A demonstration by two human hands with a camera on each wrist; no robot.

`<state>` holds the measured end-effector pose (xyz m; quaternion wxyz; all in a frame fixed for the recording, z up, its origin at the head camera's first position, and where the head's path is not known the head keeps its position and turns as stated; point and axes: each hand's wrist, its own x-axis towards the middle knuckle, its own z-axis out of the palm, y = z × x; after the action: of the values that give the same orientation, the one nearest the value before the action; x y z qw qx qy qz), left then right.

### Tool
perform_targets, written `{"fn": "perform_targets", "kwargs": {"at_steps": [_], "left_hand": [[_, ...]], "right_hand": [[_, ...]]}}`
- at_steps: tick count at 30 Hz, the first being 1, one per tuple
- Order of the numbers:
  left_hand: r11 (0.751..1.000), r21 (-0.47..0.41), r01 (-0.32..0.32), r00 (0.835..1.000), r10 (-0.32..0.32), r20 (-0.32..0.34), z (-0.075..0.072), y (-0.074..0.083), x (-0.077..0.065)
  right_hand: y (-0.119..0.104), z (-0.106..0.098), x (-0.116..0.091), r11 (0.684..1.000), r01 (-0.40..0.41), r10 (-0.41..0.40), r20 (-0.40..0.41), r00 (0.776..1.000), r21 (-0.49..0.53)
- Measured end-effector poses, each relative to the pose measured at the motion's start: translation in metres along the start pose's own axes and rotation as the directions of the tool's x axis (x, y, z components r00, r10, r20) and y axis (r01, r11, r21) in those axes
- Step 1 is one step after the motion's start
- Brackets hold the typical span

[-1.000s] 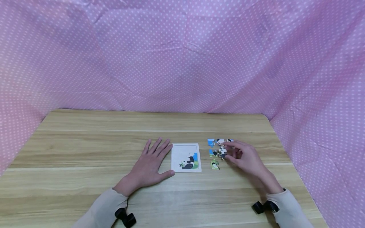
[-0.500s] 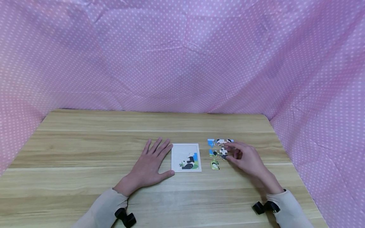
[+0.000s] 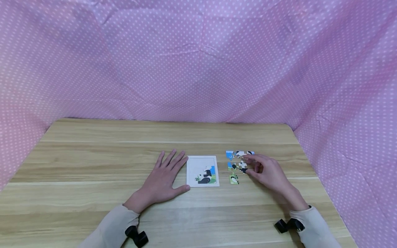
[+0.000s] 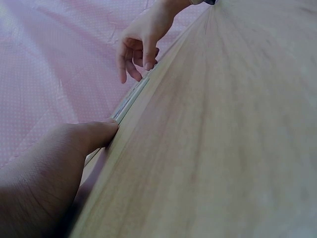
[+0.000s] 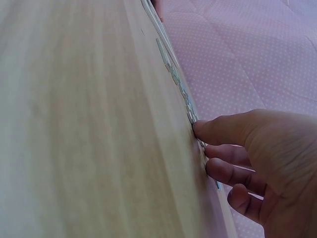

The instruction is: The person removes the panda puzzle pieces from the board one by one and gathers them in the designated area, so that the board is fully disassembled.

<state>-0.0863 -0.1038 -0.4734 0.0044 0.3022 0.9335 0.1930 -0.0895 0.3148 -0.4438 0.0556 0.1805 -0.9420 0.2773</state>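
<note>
In the head view a small white puzzle tray [image 3: 198,165] lies on the table, with panda-picture pieces [image 3: 207,175] fitted in its lower right part. My left hand [image 3: 162,181] rests flat with spread fingers at the tray's left edge, the thumb by its lower left corner. To the right of the tray, my right hand [image 3: 266,170] holds a black-and-white puzzle piece [image 3: 243,166] at its edges between thumb and curled fingers, low over the table. In the right wrist view the thumb [image 5: 218,130] presses down at the row of pieces; the fingers partly hide them.
Several loose pieces lie beside the held one: a blue piece [image 3: 229,155], a panda-face piece [image 3: 240,154], a blue-and-black piece [image 3: 231,166] and a green piece [image 3: 234,179]. The wooden table [image 3: 93,165] ends at a pink dotted cloth [image 3: 198,69].
From one second to half a second ago, the right hand and the black-and-white piece shifted slightly right, away from the blue-and-black piece. The left hand and tray stay put.
</note>
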Motion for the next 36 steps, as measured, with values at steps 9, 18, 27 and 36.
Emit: {"fn": "perform_targets", "kwargs": {"at_steps": [9, 18, 27, 36], "left_hand": [[1.000, -0.004, 0.000, 1.000, 0.000, 0.004, -0.001, 0.000, 0.001], [1.000, 0.002, 0.005, 1.000, -0.005, 0.012, -0.002, 0.000, 0.002], [1.000, 0.000, 0.002, 1.000, -0.002, 0.011, -0.002, 0.000, 0.001], [1.000, 0.001, 0.004, 1.000, -0.004, 0.008, -0.001, 0.000, 0.000]], "right_hand": [[-0.001, -0.001, 0.000, 1.000, 0.004, -0.004, 0.010, 1.000, -0.005], [-0.005, -0.004, 0.001, 0.998, 0.055, -0.057, -0.027, 0.998, -0.042], [-0.015, -0.005, 0.002, 0.995, 0.077, -0.081, -0.070, 0.994, -0.058], [-0.031, -0.001, 0.007, 0.994, 0.089, -0.093, -0.078, 0.993, -0.058]]}}
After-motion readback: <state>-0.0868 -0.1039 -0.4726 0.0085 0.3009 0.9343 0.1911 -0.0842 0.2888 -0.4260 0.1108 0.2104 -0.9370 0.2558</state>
